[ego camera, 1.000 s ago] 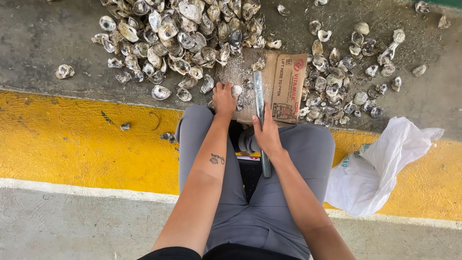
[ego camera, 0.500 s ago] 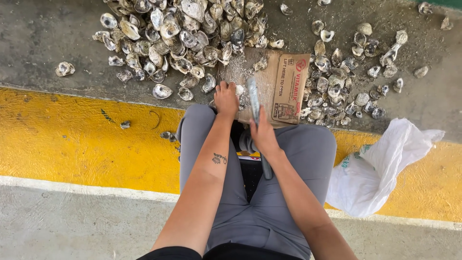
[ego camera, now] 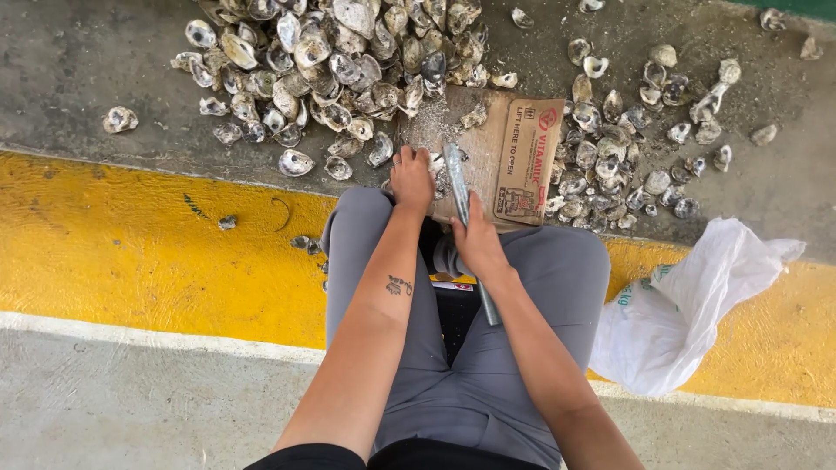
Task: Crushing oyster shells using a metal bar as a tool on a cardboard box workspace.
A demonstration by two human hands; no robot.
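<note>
Two hands work over cardboard on concrete: right hand grips a blade, left hand clasps something unclear.

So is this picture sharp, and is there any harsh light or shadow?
Head view: soft, even daylight, no hard shadows or glare; the pile of grey oyster shells and white plastic bag are sharp; the right hand with its long metal tool looks slightly soft.

Both bare forearms reach forward over the knees; the left hand presses down, fingers curled, while the right hand is closed in a grip
</note>
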